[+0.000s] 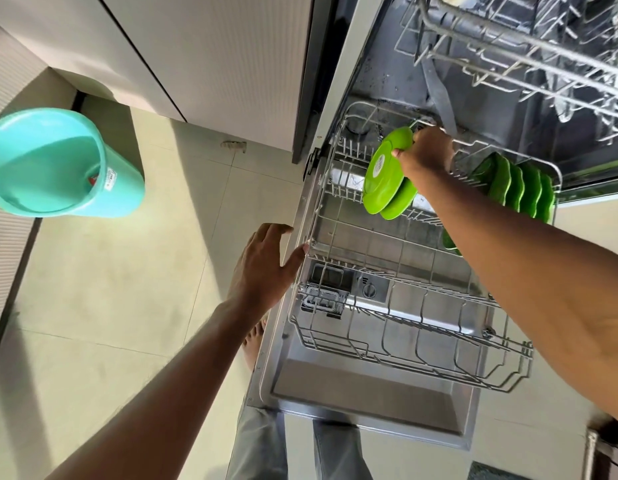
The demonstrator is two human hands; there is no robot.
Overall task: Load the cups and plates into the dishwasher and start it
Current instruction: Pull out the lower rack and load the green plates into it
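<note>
Our two forearms reach out from the bottom of the view, over the dropped dishwasher door (pixel 369 403) and the lower rack (pixel 387 358) pulled out above it. At the rack's far end our right hand (pixel 425 151) pinches the top rim of a green plate (pixel 382 174), thumb on its face, fingers curled behind. That plate hangs below the grip, on edge, its face turned toward the rack's left side, its bottom rim down among the far tines. Whether it is seated there yet we cannot tell. A second green plate (pixel 402 202) stands just behind it, and we cannot tell if the hand holds that one too. Our left hand (pixel 266 263) is spread flat at the rack's left rim, holding nothing, thumb tip right by the wire. So the right hand is the nearer one, and we judge the coming move a short drop straight down between tines.

By count, there are two plates at the grip. A row of four plates (pixel 515 185) stands upright at the rack's far right corner. One green edge (pixel 451 242) peeps out under our right forearm. No cups show. One upper rack (pixel 508 60) sits above the lower one, and one teal bin (pixel 58 161) stands well to its left.
</note>
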